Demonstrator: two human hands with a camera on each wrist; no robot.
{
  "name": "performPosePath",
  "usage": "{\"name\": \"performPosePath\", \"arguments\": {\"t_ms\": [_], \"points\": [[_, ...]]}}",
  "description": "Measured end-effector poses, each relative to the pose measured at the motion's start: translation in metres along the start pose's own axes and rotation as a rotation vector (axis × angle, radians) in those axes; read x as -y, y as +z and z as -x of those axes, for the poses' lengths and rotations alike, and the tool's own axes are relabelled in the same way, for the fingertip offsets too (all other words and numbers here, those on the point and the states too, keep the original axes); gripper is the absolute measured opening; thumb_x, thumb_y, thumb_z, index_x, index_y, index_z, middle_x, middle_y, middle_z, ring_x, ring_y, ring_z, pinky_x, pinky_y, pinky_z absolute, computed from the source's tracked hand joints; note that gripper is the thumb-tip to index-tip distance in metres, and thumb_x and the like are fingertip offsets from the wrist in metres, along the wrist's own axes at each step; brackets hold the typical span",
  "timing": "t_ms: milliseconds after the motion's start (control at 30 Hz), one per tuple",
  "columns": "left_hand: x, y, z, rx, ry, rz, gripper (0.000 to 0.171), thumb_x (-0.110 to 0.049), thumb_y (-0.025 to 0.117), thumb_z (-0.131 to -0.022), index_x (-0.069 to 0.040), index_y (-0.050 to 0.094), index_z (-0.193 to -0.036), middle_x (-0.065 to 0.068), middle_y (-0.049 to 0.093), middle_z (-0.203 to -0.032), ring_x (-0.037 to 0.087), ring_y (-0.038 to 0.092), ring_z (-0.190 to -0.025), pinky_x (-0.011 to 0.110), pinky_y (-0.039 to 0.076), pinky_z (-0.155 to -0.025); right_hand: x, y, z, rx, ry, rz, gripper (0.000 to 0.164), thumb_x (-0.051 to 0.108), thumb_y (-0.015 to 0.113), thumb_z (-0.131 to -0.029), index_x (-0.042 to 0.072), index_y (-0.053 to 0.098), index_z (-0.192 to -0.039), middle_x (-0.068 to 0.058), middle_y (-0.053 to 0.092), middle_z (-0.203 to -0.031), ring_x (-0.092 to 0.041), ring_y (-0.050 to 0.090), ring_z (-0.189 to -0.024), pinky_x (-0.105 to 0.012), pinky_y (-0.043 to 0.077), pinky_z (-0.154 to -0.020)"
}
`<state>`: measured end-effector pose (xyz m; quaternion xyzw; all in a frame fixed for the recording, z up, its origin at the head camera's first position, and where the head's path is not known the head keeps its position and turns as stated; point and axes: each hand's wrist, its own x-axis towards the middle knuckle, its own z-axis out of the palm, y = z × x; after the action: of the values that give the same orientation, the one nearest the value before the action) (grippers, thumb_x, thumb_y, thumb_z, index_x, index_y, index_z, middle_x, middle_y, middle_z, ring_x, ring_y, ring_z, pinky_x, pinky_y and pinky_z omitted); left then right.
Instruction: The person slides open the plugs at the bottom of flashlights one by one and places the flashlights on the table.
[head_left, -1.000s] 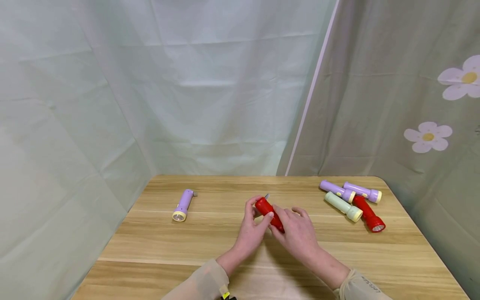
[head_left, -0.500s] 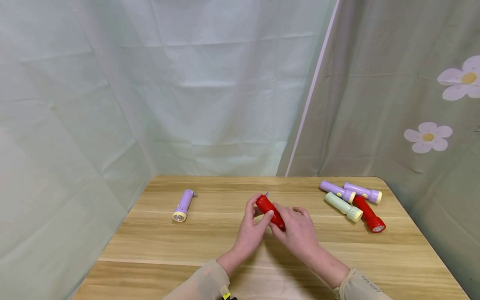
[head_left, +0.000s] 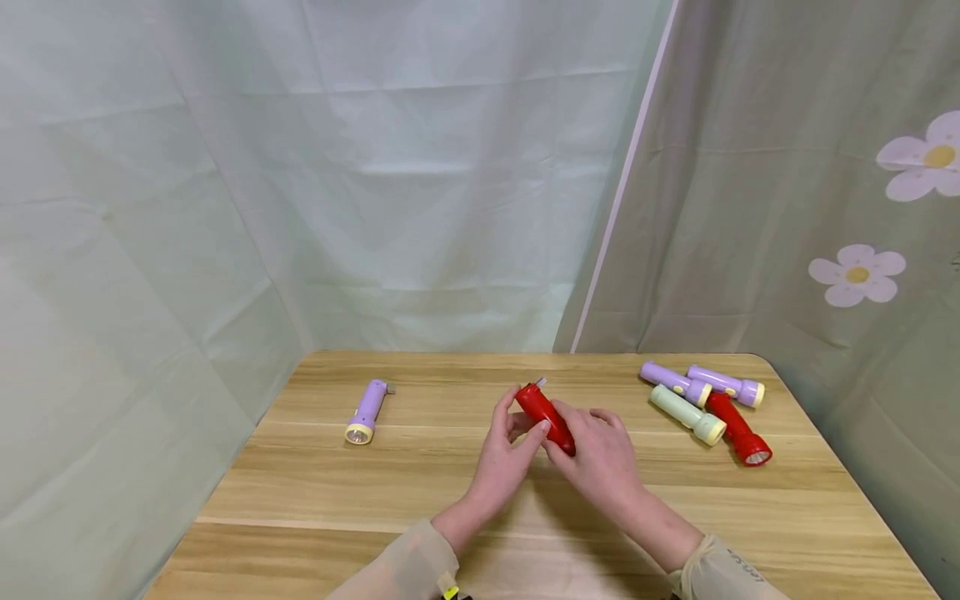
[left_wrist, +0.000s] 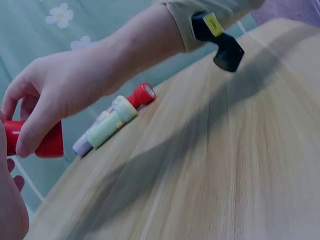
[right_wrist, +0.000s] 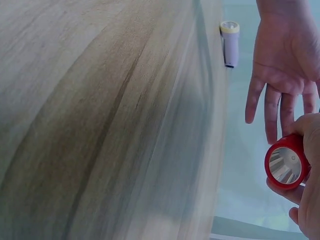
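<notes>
A red flashlight [head_left: 536,404] is held in both hands over the middle of the table, its tail pointing away from me. At the tail a small light tab [head_left: 542,382] sticks out. My left hand [head_left: 498,467] holds the tail half, thumb on the barrel and fingers behind it. My right hand [head_left: 598,458] grips the lamp end, curled around it. In the right wrist view the lens [right_wrist: 286,166] faces the camera, and the left hand [right_wrist: 287,55] shows its palm with fairly straight fingers. The left wrist view shows the red lamp end [left_wrist: 50,142] under the right thumb.
A purple flashlight [head_left: 367,410] with a grey tab at its tail lies on the left of the wooden table [head_left: 337,492]. At the back right are two purple flashlights [head_left: 667,380], a pale green one [head_left: 681,410] and another red one [head_left: 737,429], close together. Curtains hang behind.
The red flashlight has shifted slightly up and to the right, its tail tab now turned more to the right. Both hands keep their hold, and the flashlights on the table stay put.
</notes>
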<state>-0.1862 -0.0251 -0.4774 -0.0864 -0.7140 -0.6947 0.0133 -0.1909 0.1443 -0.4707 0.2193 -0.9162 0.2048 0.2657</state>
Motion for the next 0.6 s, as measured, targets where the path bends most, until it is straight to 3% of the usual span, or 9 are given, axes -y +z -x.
{"name": "performPosePath", "arguments": {"t_ms": [233,600], "points": [[-0.007,0.007,-0.001,-0.045,-0.09,0.13,0.067,-0.029,0.07,-0.098,-0.008,0.035,-0.151,0.012,0.064,-0.123,0.023,0.061,-0.112,0.038,0.049,-0.097,0.002,-0.001,-0.002,-0.011,0.002,-0.009,0.053,0.028,0.083,-0.084,0.014,0.063,-0.131,-0.005,0.075,-0.104,-0.02,0.071,-0.086,-0.048,0.044,-0.1],[-0.009,0.018,0.001,-0.072,-0.127,0.178,0.056,-0.027,0.073,-0.095,-0.002,0.046,-0.137,0.013,0.065,-0.123,0.025,0.06,-0.115,0.04,0.049,-0.098,0.007,-0.005,-0.007,-0.005,0.005,-0.025,0.051,0.025,0.081,-0.084,0.014,0.063,-0.13,-0.002,0.074,-0.106,-0.017,0.07,-0.087,-0.049,0.042,-0.102]]}}
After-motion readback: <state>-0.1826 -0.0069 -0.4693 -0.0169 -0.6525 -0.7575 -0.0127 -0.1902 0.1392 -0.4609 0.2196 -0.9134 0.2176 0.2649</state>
